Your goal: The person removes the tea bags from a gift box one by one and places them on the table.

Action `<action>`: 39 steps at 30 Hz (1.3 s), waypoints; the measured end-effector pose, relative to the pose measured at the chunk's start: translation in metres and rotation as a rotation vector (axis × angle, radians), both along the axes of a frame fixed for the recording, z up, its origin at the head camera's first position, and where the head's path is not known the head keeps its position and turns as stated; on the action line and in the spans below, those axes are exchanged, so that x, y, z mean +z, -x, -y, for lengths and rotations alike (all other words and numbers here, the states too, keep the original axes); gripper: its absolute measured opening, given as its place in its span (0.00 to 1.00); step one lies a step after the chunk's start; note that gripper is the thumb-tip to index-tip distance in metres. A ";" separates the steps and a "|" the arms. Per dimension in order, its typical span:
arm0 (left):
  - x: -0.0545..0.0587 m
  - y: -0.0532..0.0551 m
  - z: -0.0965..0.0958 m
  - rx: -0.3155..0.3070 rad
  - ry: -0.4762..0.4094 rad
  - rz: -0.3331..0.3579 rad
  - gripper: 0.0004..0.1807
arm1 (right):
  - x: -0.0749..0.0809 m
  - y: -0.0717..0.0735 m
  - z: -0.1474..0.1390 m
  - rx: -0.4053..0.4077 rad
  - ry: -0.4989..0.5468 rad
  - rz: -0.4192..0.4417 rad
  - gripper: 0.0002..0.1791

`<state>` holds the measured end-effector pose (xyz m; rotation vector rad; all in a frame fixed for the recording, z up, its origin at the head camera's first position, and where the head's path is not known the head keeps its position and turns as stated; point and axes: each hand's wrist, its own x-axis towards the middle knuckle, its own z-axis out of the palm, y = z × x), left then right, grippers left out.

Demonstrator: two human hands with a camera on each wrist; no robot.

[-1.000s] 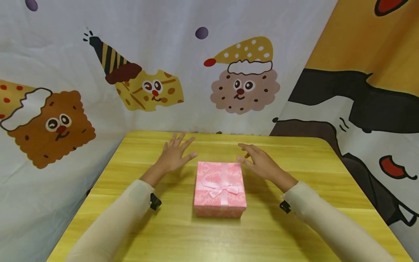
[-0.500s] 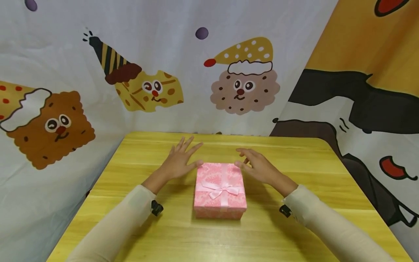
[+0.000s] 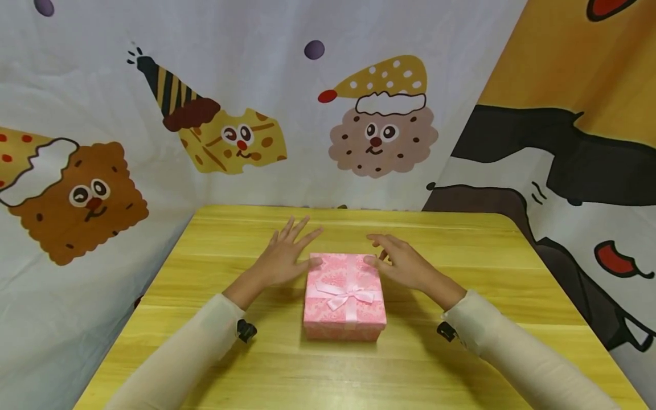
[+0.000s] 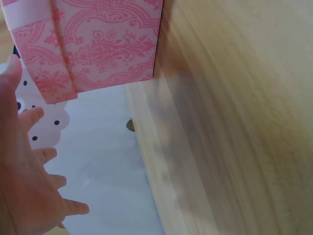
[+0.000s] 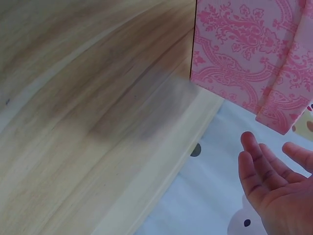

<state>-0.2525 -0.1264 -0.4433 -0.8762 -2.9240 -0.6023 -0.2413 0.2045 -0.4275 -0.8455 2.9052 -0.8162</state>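
Nearest, lidded pink box [image 3: 330, 313] is set mid-tabletop [image 3: 256, 370]. Just past box centre, L grip [image 3: 282, 256] is spread, R grip [image 3: 408, 263] loosely bent; nothing's held. Thumbs [image 3: 310, 264] are seen over far corners, contact unclear. Step, prob.: box being reached for; even contact both sides req'd next. Side walls [image 4: 110, 49] are shown by wrist cams only; bow [image 3: 348, 298], by head cam only. Farthest: printed cloth [image 3: 302, 188].

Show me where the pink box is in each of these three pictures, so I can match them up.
Head: the pink box is just right of centre, below the middle, between the left hand and right hand.
Left wrist: the pink box is at upper left, cut off by the top edge.
Right wrist: the pink box is at upper right, cut off by the top and right edges.
Shared landmark: the wooden table.
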 end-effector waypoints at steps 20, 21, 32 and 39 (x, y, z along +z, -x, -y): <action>0.003 -0.017 -0.002 -0.008 0.037 -0.024 0.41 | 0.002 -0.009 0.005 0.033 0.009 0.039 0.36; 0.003 -0.018 -0.002 -0.010 0.037 -0.020 0.41 | 0.002 -0.009 0.005 0.037 0.014 0.043 0.36; 0.004 -0.028 -0.003 -0.043 0.020 -0.022 0.42 | 0.005 -0.015 0.005 0.053 0.048 0.103 0.37; 0.005 -0.034 -0.004 -0.049 0.023 -0.003 0.41 | 0.004 -0.020 0.005 0.075 0.038 0.104 0.40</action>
